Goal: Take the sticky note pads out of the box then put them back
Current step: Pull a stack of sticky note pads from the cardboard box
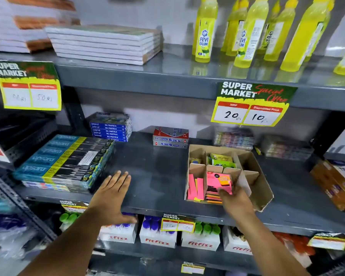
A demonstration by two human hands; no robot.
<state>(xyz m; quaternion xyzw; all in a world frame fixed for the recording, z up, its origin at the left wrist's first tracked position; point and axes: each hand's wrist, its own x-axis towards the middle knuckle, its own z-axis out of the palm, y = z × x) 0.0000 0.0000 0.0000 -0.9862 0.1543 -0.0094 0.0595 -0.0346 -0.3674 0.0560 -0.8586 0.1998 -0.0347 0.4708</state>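
Left hand (116,193): lying flat, palm down and fingers spread loose, on the bare grey shelf (159,176) at lower centre of the frame, gripping nothing.
Right hand (234,198): reaching in from lower right, fingers pinching a pink sticky note pad (219,181) at its lower corner.
Held pad: sitting over the front middle compartment of the box (265,188), printed face tilting up toward the camera, bottom edge pointing down into the box; roughly square, so no clear long axis.
Front middle compartment: holding a stack of pads with orange and dark edges (213,197) beneath the held pad.
Front left compartment: holding pink pads standing on edge (195,188), long sides running front to back.
Front right compartment: looking empty as far as it shows.
Rear compartments: holding green packets (222,161) in the middle and a small item with a blue spot (195,161) at left.
Box position: sitting open on the shelf, right of centre, below the price tag (251,105).
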